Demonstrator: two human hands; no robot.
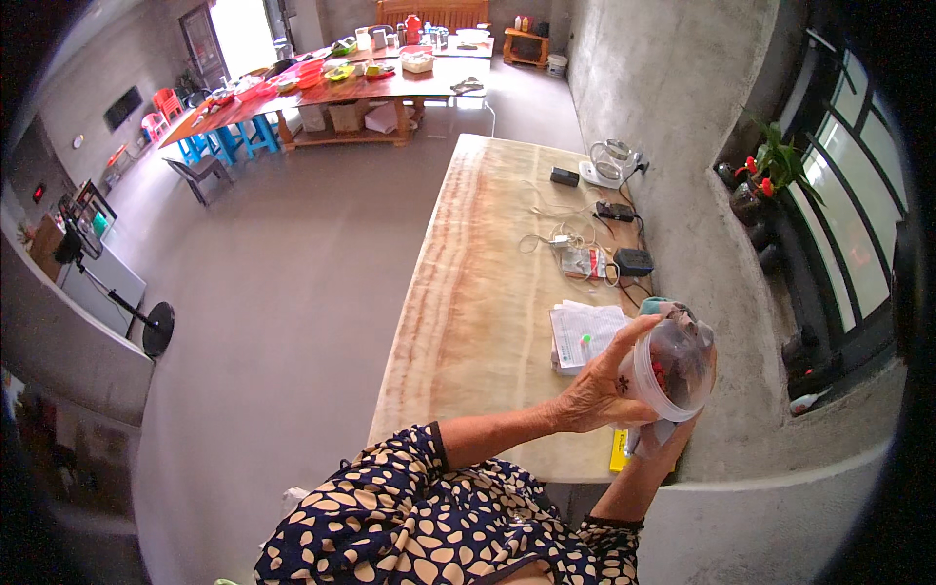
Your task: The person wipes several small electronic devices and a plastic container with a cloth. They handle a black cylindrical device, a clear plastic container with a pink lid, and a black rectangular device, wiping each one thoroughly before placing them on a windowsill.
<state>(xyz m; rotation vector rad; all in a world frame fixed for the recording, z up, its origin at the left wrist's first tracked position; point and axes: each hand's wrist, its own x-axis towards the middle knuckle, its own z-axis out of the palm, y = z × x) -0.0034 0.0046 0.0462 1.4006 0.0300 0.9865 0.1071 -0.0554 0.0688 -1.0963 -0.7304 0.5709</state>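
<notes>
Over the near right end of the marble-patterned table, my left hand (606, 388) grips a clear plastic container (673, 375) with a pale rim, tilted on its side. Small red and dark patches show through its wall. Behind it, my right hand (684, 427) is mostly hidden and closed about a greyish cloth (647, 439), which presses against the container. A teal and dark bunched part of what seems the same cloth sticks out above. Printed papers (587, 327) with a small green-tipped item on them lie just beyond my left hand.
A yellow box (618, 450) sits by the near table edge. Farther along are a black adapter (634, 261), tangled white cables (575, 239), a power strip (614, 211) and a white appliance (606, 171). Potted plants (770, 171) line the window ledge. A standing fan (158, 327) is at left.
</notes>
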